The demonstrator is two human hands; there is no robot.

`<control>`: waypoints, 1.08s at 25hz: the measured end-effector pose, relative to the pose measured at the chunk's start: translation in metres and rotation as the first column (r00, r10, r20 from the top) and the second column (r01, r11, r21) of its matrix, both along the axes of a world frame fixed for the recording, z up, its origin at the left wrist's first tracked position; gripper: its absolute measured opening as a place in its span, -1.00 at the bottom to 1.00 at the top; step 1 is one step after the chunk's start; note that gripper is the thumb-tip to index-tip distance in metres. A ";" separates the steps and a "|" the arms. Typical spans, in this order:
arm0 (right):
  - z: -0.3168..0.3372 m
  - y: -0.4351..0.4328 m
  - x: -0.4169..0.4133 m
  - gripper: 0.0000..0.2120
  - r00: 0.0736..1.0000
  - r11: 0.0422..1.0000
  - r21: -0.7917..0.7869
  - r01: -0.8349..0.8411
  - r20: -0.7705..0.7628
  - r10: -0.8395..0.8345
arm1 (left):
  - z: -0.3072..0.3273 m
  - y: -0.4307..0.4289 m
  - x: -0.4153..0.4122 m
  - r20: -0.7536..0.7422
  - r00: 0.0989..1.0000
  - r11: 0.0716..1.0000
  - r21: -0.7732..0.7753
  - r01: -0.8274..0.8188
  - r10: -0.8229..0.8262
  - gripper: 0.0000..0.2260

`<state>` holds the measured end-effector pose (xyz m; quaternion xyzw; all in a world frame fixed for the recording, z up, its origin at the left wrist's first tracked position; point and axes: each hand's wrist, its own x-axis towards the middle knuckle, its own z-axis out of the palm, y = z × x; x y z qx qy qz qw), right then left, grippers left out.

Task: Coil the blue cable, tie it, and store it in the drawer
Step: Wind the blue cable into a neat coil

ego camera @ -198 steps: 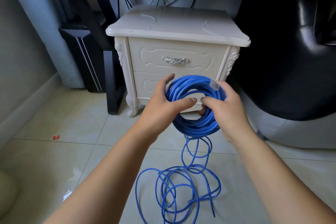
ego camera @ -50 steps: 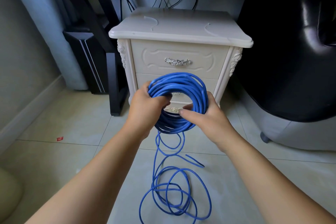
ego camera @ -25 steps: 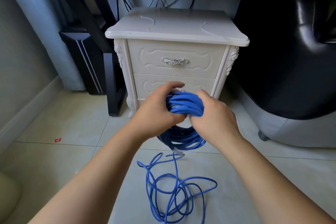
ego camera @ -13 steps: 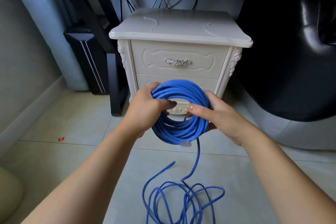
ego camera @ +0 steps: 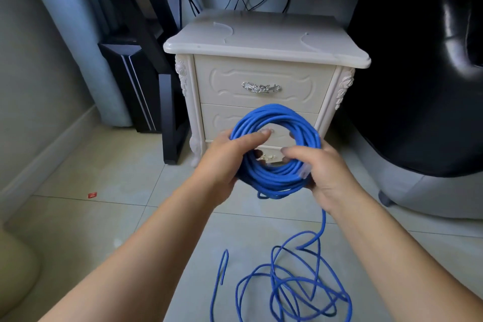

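Observation:
A round coil of blue cable (ego camera: 277, 117) is held upright in front of a cream nightstand (ego camera: 264, 44). My left hand (ego camera: 227, 162) grips the coil's left side, thumb across the strands. My right hand (ego camera: 324, 172) grips its lower right side, where a clear plug (ego camera: 305, 171) lies against the strands. From under my right hand the cable drops to a loose tangle (ego camera: 295, 287) on the floor tiles. Both drawers are shut; the upper drawer (ego camera: 222, 86) has a silver handle (ego camera: 261, 87). The coil hides much of the lower drawer.
A black desk frame (ego camera: 170, 117) and a black computer case (ego camera: 125, 81) stand left of the nightstand. A large black chair (ego camera: 418, 73) on a grey base fills the right. Black wires hang behind the nightstand. A small red scrap (ego camera: 92, 195) lies on the tiles.
The coil has been turned in my hands, so the clear plug went from the bottom to the lower right by my right hand. The floor tangle has grown smaller since the earliest frame.

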<state>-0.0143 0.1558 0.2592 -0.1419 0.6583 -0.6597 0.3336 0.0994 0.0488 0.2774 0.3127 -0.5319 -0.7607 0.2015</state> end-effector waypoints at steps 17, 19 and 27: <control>0.016 0.025 -0.024 -0.66 0.882 0.949 -0.314 -0.041 0.434 0.181 | -0.015 -0.007 -0.001 0.323 0.876 0.890 -0.167 0.425 -0.358 -0.75; 0.015 0.028 -0.031 -0.73 0.883 0.944 -0.330 0.023 0.450 0.136 | -0.010 -0.009 0.005 0.401 0.850 0.795 -0.361 0.488 -0.340 -0.75; 0.012 0.036 -0.050 -0.38 0.952 0.960 -0.277 0.044 0.304 0.044 | -0.006 -0.031 0.004 -0.004 1.000 0.974 0.226 0.004 -0.003 -0.68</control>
